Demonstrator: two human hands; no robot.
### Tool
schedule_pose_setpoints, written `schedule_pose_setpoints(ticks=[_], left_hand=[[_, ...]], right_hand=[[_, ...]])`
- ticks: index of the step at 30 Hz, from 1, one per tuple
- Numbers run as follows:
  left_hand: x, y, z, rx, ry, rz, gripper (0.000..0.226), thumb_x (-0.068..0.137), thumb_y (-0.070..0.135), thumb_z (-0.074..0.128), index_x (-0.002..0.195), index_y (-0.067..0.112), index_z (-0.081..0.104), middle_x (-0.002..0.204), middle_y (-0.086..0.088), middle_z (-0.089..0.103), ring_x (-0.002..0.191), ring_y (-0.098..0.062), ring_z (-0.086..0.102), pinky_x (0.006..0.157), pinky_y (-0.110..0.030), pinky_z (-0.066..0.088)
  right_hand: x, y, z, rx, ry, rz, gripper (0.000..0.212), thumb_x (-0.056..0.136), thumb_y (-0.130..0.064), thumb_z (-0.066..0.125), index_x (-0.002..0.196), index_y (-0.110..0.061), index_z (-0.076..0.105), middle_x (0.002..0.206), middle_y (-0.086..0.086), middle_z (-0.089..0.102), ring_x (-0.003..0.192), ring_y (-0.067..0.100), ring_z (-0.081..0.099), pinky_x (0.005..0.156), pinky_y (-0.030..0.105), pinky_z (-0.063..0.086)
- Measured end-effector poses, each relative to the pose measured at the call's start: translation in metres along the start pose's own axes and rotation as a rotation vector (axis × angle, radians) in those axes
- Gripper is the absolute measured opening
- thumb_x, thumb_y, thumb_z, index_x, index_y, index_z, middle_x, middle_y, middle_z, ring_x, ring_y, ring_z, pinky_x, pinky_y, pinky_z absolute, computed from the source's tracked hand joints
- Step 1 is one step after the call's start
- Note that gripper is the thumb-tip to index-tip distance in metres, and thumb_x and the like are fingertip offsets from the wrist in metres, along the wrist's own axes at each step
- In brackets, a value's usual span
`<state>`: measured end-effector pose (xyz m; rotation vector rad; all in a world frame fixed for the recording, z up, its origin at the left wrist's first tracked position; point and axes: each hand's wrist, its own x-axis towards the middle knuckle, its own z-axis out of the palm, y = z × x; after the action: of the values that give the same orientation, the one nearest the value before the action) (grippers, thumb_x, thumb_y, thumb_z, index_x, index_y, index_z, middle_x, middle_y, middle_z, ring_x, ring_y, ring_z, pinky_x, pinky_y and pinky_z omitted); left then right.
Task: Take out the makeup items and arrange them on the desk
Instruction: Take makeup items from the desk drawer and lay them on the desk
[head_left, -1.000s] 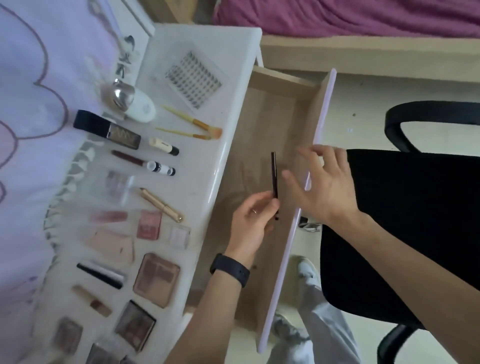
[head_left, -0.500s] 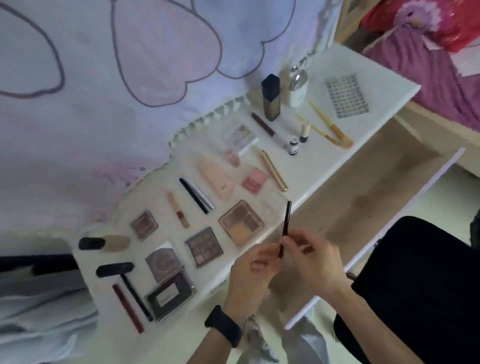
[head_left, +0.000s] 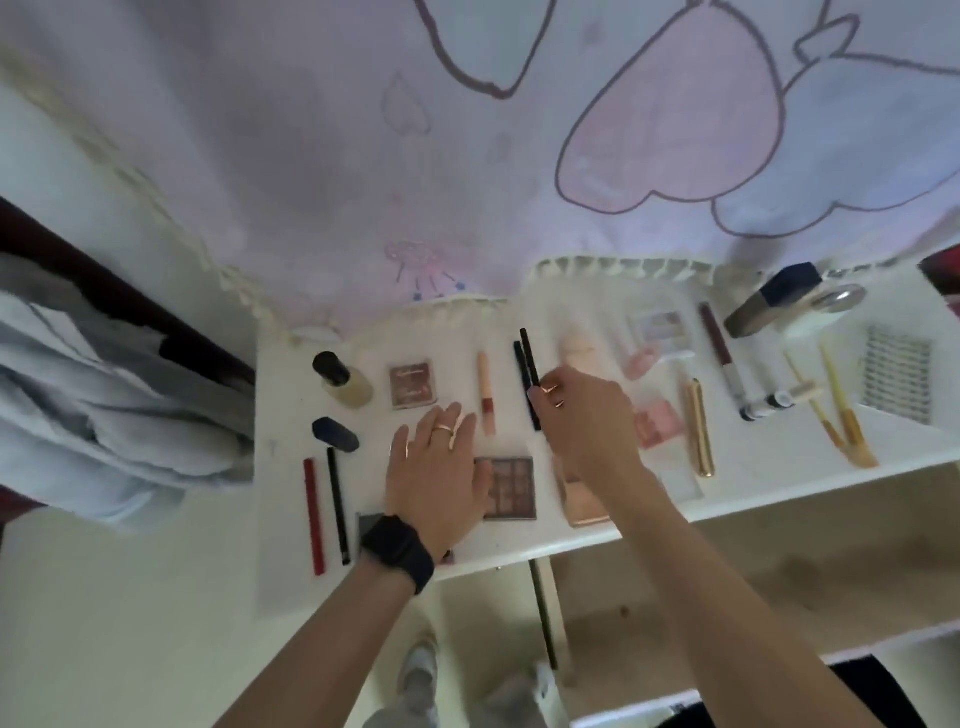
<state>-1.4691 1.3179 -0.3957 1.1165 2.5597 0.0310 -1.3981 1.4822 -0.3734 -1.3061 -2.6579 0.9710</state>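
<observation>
Right hand (head_left: 587, 421) pinches pencil (head_left: 529, 358), clear of desk edge (head_left: 493, 551).

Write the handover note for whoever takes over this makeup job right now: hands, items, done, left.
Left hand: open, fingers straight, flat over the desk beside the eyeshadow palette.
Right hand: pinches the black pencil, which sits beside another black stick in the row.
Done: many items, such as the gold tube, lie in rows on the desk.
Left: release the pencil, then check the open drawer for anything not yet taken out.
</observation>
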Motion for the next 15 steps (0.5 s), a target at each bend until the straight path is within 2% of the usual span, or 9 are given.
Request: schedule_pose_setpoints(ticks=[3, 7, 15], left_hand=[[0.005, -0.007, -0.002, 0.041, -0.049, 0.008, 0.056, 0.104, 0.044, 0.028, 0.156, 0.022, 0.025, 0.166, 0.003, 0.019, 0.153, -0.019, 0.011, 0.122, -0.049, 0.008], [0.003, -0.013, 0.005, 0.027, -0.067, 0.038, 0.056, 0.105, 0.043, 0.028, 0.156, 0.021, 0.022, 0.166, 0.002, 0.018, 0.153, -0.019, 0.009, 0.123, -0.049, 0.007], [0.007, -0.022, 0.010, 0.000, -0.023, 0.052, 0.052, 0.102, 0.045, 0.033, 0.151, 0.027, 0.034, 0.163, 0.005, 0.028, 0.149, -0.016, 0.024, 0.122, -0.051, 0.007]], right_hand=[[0.014, -0.022, 0.018, -0.181, -0.073, -0.007, 0.023, 0.100, -0.031, 0.051, 0.108, -0.014, 0.065, 0.094, 0.010, 0.070, 0.079, 0.030, 0.056, 0.066, 0.032, 0.040], [0.017, -0.031, 0.034, -0.287, -0.112, -0.034, 0.021, 0.102, -0.026, 0.049, 0.113, -0.013, 0.062, 0.099, 0.014, 0.069, 0.090, 0.035, 0.063, 0.070, 0.034, 0.047], [0.015, -0.028, 0.049, -0.334, -0.055, -0.036, 0.018, 0.102, -0.026, 0.049, 0.104, -0.012, 0.060, 0.098, 0.009, 0.066, 0.089, 0.033, 0.063, 0.065, 0.031, 0.037]])
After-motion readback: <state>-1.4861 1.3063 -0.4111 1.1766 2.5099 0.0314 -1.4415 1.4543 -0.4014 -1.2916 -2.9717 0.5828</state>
